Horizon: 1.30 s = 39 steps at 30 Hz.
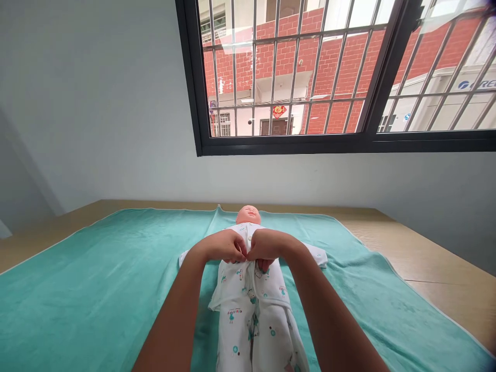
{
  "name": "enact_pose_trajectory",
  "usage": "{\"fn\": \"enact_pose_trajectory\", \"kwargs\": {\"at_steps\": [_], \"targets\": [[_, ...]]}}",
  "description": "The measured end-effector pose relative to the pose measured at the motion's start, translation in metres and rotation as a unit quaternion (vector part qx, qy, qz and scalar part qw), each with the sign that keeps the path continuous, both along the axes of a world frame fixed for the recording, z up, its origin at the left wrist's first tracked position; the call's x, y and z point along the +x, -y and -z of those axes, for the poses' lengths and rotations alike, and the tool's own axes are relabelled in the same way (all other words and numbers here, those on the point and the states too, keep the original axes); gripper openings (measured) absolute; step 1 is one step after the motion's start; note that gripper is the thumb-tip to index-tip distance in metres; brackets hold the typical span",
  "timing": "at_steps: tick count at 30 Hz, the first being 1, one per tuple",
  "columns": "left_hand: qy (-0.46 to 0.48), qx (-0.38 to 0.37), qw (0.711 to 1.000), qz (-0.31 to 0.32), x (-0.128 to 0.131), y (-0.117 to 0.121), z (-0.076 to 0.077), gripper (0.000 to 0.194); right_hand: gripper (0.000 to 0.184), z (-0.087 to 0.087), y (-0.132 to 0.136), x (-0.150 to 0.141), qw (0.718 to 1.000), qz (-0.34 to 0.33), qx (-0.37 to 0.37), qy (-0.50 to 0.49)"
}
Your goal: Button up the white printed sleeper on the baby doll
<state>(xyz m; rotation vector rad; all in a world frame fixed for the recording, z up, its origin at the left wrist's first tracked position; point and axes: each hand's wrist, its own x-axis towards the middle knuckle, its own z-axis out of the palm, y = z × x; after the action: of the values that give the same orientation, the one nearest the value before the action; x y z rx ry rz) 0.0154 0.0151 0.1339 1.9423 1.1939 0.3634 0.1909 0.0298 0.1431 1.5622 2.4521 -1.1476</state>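
Note:
A baby doll point(248, 215) lies on its back, its head toward the wall. It wears a white printed baby shirt point(232, 281) with a front opening and white printed trousers point(236, 330). Over the doll's chest, my left hand point(228, 245) pinches the shirt's front edge. My right hand point(267, 247) meets it from the other side, fingers closed on the opposite edge of the same shirt. The fingertips nearly touch; whatever fastener lies between them is hidden. A button shows above the hands, near the collar. Both sleeves stretch out sideways.
A teal blanket point(116, 279) spreads under the doll over a wooden tabletop point(434, 263). Behind it rises a pale wall point(96, 103) with a dark-framed, barred window point(282, 144). Brick buildings stand outside.

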Motion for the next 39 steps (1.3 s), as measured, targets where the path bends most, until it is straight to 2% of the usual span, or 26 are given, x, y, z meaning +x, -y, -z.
{"fn": "enact_pose_trajectory", "kwargs": {"at_steps": [5, 11, 15, 18, 21, 25, 27, 30, 33, 39], "targets": [[-0.004, -0.007, 1.000, 0.011, 0.002, 0.003, -0.003, 0.016, 0.009, 0.001, -0.009, 0.017, 0.997, -0.050, -0.028, -0.054], [-0.056, 0.022, 0.998, -0.022, 0.014, 0.004, 0.000, 0.019, 0.015, 0.011, -0.023, 0.028, 0.990, -0.073, -0.052, -0.106], [-0.031, 0.022, 0.999, -0.010, 0.011, -0.001, 0.006, 0.010, 0.012, 0.023, -0.022, 0.024, 0.988, -0.034, -0.072, -0.135], [0.023, -0.021, 1.000, 0.004, 0.007, -0.003, 0.012, 0.008, 0.006, 0.037, -0.011, 0.019, 0.979, 0.048, -0.068, -0.184], [0.085, 0.002, 0.996, -0.026, 0.009, 0.000, 0.025, 0.007, 0.012, 0.053, 0.007, 0.019, 0.955, 0.151, -0.026, -0.256], [0.197, 0.050, 0.973, -0.107, 0.022, 0.013, 0.055, 0.014, 0.022, 0.078, 0.029, 0.018, 0.888, 0.263, -0.007, -0.378], [0.284, 0.063, 0.944, -0.156, 0.027, 0.021, 0.071, 0.019, 0.027, 0.088, 0.038, 0.014, 0.864, 0.283, 0.026, -0.416], [0.371, 0.061, 0.901, -0.216, 0.030, 0.033, 0.086, 0.024, 0.031, 0.098, 0.046, 0.007, 0.854, 0.275, 0.083, -0.434], [0.380, 0.055, 0.895, -0.229, 0.029, 0.041, 0.086, 0.025, 0.033, 0.101, 0.048, 0.006, 0.845, 0.265, 0.086, -0.457], [0.264, 0.114, 0.934, -0.210, 0.029, 0.047, 0.074, 0.022, 0.035, 0.100, 0.045, 0.015, 0.826, 0.233, -0.010, -0.514]]}}
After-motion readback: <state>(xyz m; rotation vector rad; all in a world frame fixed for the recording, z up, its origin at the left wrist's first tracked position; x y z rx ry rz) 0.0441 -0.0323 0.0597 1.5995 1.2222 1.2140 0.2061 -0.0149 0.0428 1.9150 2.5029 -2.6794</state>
